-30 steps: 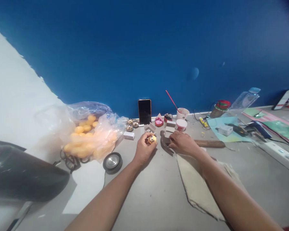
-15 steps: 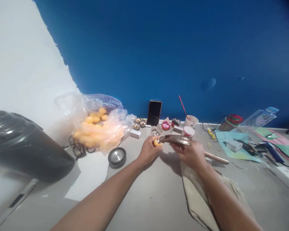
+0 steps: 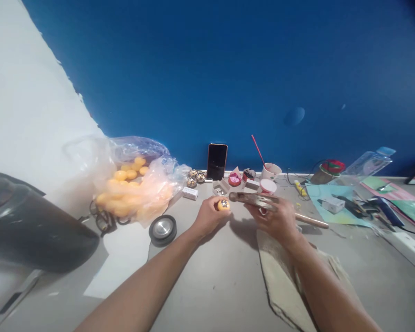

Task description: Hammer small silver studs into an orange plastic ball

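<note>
My left hand [image 3: 209,216] is closed around a small yellow ball with a metal stud [image 3: 223,204], holding it down on the grey table [image 3: 221,281]. My right hand [image 3: 275,217] grips a hammer [image 3: 254,199] close to its metal head, which hovers just right of the ball. The wooden handle [image 3: 311,222] sticks out to the right past my hand. A beige cloth [image 3: 283,281] lies under my right forearm.
A clear bag of yellow balls [image 3: 134,184] sits at the left beside a round metal lid [image 3: 163,229] and a dark curved object [image 3: 31,230]. A phone [image 3: 217,161], cups [image 3: 270,171], small boxes and tools crowd the back and right against the blue wall.
My right hand lifted the hammer off the table and brought its head over beside the ball. My left hand kept holding the ball in place.
</note>
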`<state>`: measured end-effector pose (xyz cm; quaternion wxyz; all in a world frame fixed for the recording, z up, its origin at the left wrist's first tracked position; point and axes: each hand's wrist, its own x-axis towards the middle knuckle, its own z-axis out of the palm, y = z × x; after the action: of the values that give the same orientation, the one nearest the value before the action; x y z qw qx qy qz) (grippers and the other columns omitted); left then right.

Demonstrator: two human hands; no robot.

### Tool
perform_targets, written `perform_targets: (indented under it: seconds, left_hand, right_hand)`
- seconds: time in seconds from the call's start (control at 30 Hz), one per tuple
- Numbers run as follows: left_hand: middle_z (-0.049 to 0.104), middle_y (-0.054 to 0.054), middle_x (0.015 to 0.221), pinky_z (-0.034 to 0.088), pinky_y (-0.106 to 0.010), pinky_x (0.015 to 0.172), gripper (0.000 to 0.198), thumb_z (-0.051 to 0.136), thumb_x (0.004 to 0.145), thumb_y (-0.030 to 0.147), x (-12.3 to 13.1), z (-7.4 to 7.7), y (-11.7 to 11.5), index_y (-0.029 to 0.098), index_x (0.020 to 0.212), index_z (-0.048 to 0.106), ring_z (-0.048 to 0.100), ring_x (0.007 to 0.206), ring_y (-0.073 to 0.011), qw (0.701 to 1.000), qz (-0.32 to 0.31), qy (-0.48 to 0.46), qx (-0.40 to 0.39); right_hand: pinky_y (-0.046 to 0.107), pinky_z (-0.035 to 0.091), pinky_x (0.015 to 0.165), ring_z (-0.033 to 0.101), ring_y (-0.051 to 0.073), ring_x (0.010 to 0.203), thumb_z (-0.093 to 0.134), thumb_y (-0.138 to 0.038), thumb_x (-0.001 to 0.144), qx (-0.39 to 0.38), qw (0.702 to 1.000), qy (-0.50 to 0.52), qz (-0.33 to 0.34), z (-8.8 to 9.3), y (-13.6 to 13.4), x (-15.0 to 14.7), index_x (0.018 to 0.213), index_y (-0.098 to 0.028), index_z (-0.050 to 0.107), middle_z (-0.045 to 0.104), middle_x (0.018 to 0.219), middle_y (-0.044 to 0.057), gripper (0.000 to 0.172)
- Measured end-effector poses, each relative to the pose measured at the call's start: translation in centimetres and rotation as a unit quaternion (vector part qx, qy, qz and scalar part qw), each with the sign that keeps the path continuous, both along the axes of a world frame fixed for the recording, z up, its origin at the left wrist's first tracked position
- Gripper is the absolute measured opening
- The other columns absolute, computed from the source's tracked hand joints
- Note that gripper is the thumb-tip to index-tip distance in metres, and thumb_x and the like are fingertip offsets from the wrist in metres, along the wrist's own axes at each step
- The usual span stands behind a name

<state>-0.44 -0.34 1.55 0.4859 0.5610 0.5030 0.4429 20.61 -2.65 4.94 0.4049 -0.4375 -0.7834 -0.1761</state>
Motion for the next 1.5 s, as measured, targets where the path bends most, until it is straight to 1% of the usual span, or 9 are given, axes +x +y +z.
perform_targets:
  seconds: [0.2, 0.37, 0.53, 0.63, 0.9, 1.0, 1.2, 1.3, 1.5]
  left_hand:
    - [0.071, -0.005, 0.091, 0.048, -0.029, 0.072, 0.035, 0.073, 0.062, 0.017, 0.1, 0.0, -0.1, 0.013, 0.096, 0.079, 0.061, 0.081, -0.0187, 1.0, -0.013, -0.018, 0.004]
    - [0.068, -0.003, 0.083, 0.045, -0.028, 0.071, 0.031, 0.073, 0.061, 0.017, 0.1, 0.2, -0.2, 0.013, 0.091, 0.078, 0.058, 0.077, -0.0171, 1.0, -0.02, 0.007, 0.009]
    - [0.069, -0.004, 0.088, 0.045, -0.028, 0.068, 0.031, 0.072, 0.063, 0.019, 0.0, 0.4, -0.4, 0.014, 0.093, 0.079, 0.058, 0.079, -0.0182, 0.999, -0.038, -0.005, 0.011]
    - [0.068, -0.003, 0.084, 0.045, -0.028, 0.069, 0.033, 0.072, 0.063, 0.018, 0.0, 0.3, -0.4, 0.014, 0.094, 0.078, 0.057, 0.076, -0.0168, 0.999, -0.042, 0.01, 0.01]
    - [0.066, -0.002, 0.08, 0.042, -0.026, 0.063, 0.037, 0.067, 0.066, 0.014, 0.2, 0.3, -0.7, 0.014, 0.101, 0.078, 0.054, 0.07, -0.0149, 0.998, -0.053, -0.032, 0.005]
    - [0.068, -0.003, 0.089, 0.045, -0.027, 0.07, 0.041, 0.067, 0.067, 0.013, 0.2, -0.1, -0.6, 0.015, 0.107, 0.077, 0.057, 0.077, -0.0162, 0.998, -0.052, 0.014, 0.027]
    - [0.068, -0.005, 0.099, 0.048, -0.031, 0.084, 0.032, 0.069, 0.069, 0.014, 0.2, -0.9, -0.3, 0.017, 0.1, 0.077, 0.062, 0.093, -0.0209, 0.993, -0.048, 0.063, 0.084]
    - [0.07, -0.004, 0.097, 0.048, -0.03, 0.08, 0.039, 0.07, 0.07, 0.016, 0.2, -0.8, -0.3, 0.016, 0.109, 0.073, 0.061, 0.085, -0.0186, 0.996, -0.043, 0.053, 0.052]
    - [0.071, -0.003, 0.09, 0.045, -0.027, 0.072, 0.035, 0.068, 0.071, 0.017, 0.1, -0.5, -0.6, 0.014, 0.105, 0.072, 0.059, 0.079, -0.0168, 0.997, -0.057, 0.005, 0.045]
  right_hand:
    - [0.028, 0.048, 0.055, 0.072, 0.019, 0.062, 0.066, -0.039, 0.095, -0.067, 0.997, -0.028, 0.027, 0.0, 0.0, 0.0, 0.095, -0.023, 0.081, 0.082, 0.086, 0.005, 0.022]
    - [0.028, 0.052, 0.062, 0.074, 0.019, 0.069, 0.07, -0.038, 0.093, -0.03, 0.999, 0.017, 0.026, 0.1, -0.1, 0.2, 0.097, -0.023, 0.081, 0.082, 0.09, 0.006, 0.019]
    - [0.028, 0.048, 0.053, 0.069, 0.018, 0.057, 0.068, -0.039, 0.093, -0.05, 0.998, -0.032, 0.03, 0.1, 0.0, 0.4, 0.093, -0.023, 0.082, 0.079, 0.075, 0.005, 0.022]
    - [0.029, 0.051, 0.056, 0.07, 0.018, 0.059, 0.071, -0.04, 0.092, -0.021, 0.999, 0.014, 0.021, 0.1, 0.0, 0.6, 0.094, -0.022, 0.082, 0.081, 0.084, 0.006, 0.021]
    - [0.03, 0.05, 0.058, 0.071, 0.02, 0.063, 0.069, -0.039, 0.092, -0.054, 0.998, -0.024, 0.014, -0.2, 0.1, 0.5, 0.096, -0.022, 0.082, 0.081, 0.083, 0.007, 0.022]
    - [0.03, 0.051, 0.059, 0.07, 0.018, 0.061, 0.071, -0.038, 0.091, -0.039, 0.999, 0.02, 0.011, -0.1, 0.1, 0.6, 0.097, -0.021, 0.082, 0.081, 0.086, 0.007, 0.02]
    - [0.027, 0.047, 0.057, 0.069, 0.018, 0.06, 0.068, -0.038, 0.092, -0.063, 0.997, -0.033, 0.023, -0.1, 0.1, 0.4, 0.094, -0.022, 0.082, 0.08, 0.079, 0.005, 0.021]
    - [0.028, 0.049, 0.058, 0.068, 0.017, 0.058, 0.07, -0.039, 0.092, -0.027, 0.999, 0.004, 0.016, 0.1, 0.0, 0.4, 0.095, -0.022, 0.082, 0.08, 0.08, 0.006, 0.022]
    - [0.028, 0.046, 0.055, 0.07, 0.018, 0.06, 0.064, -0.041, 0.095, -0.063, 0.997, -0.042, 0.014, 0.5, -0.3, 0.0, 0.095, -0.024, 0.083, 0.081, 0.08, 0.005, 0.026]
